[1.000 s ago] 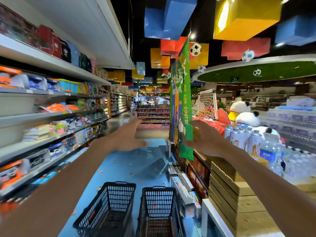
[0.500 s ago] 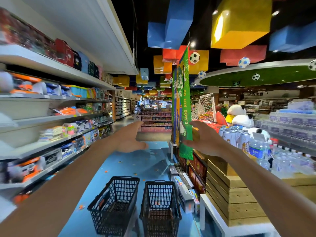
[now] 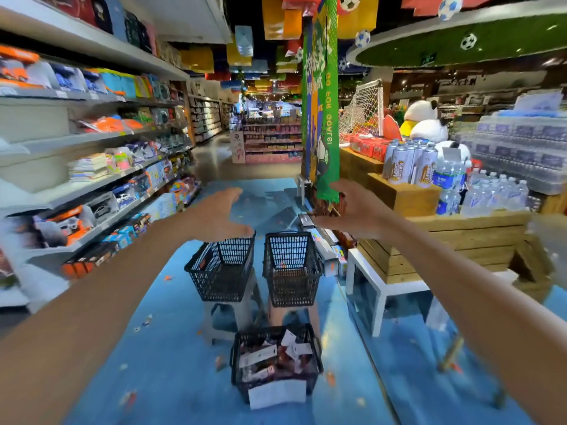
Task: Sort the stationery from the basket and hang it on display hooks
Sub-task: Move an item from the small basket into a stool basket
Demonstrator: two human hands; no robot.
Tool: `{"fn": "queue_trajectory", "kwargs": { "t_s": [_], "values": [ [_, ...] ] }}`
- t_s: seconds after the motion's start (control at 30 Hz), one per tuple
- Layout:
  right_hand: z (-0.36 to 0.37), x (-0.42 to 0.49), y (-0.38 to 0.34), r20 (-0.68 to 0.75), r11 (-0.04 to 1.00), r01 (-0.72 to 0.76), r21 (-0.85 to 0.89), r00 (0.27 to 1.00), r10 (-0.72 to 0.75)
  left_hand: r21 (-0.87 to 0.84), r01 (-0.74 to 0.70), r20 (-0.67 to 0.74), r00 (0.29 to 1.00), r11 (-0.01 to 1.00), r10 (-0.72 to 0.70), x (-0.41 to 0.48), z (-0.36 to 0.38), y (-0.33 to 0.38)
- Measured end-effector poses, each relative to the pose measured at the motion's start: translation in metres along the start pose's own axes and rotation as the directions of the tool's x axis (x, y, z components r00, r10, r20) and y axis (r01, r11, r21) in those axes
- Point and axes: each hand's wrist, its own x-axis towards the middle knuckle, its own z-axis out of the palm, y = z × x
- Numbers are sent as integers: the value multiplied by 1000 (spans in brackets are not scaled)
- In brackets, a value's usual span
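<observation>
1. Stationery (image 3: 270, 355): packets with white tags lie heaped in a black floor basket (image 3: 316, 363), which stands on the blue floor (image 3: 171, 363) nearest the camera. A white sheet (image 3: 277, 394) hangs on its front wall.
2. Just beyond it stand two more black baskets side by side, each raised on a stool: the left basket (image 3: 224, 271) and the right basket (image 3: 291, 274).
3. The left hand (image 3: 221, 214) is released, palm down and fingers spread, and hovers over the back rim of the left basket. I cannot tell whether the thumb touches that rim.
4. The right hand (image 3: 356, 213) has its thumb and fingers curved like a C, at the foot of a green banner (image 3: 326, 118). Something dark red shows between thumb and fingers, but motion blur leaves it unclear whether the hand grasps it or it belongs to the display behind.
5. Toy-filled shelves (image 3: 92, 179) run along the left side of the aisle.
6. A wooden surface (image 3: 460, 228) on the right carries cans (image 3: 411, 167) and water bottles (image 3: 491, 197), with a panda plush (image 3: 426, 127) behind them.
</observation>
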Motion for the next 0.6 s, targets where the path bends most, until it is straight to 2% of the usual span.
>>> {"fn": "queue_trajectory", "kwargs": {
  "t_s": [0.27,0.6],
  "values": [
    [50,-28,19,103,997,-59,-42,993,63,-25,21,118,993,999,-18,-17,65,-14],
    [116,19,79,173,984,-153,94,976,135,-83,92,214,974,992,-72,54,123,-31]
  ]
}}
